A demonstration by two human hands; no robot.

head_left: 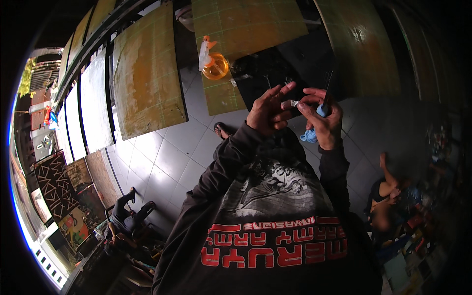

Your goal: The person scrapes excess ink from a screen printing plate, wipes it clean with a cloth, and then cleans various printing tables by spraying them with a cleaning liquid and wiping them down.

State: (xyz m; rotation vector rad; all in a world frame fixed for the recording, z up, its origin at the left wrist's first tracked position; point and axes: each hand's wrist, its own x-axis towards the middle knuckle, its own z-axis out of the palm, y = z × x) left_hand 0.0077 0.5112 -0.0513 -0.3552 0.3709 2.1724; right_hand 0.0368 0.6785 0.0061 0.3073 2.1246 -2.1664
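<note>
My left hand (269, 112) is held up in front of my chest, palm turned partly up and fingers apart. A white strip (290, 104), perhaps tape or a bandage, shows at one of its fingers. My right hand (328, 123) is close beside it, its fingertips reaching the white strip. Its fingers are closed round a crumpled blue cloth (309, 136), part of which also shows between the fingers. A thin dark tool (329, 88) sticks up from the same hand; its kind I cannot make out.
A spray bottle (215, 67) with orange liquid stands on a yellowish board beyond my hands. Black sheeting (275, 66) lies beside it. A large greenish-brown board (147, 73) leans at left, another (361, 44) at right. People sit low at left (123, 219) and right (386, 191).
</note>
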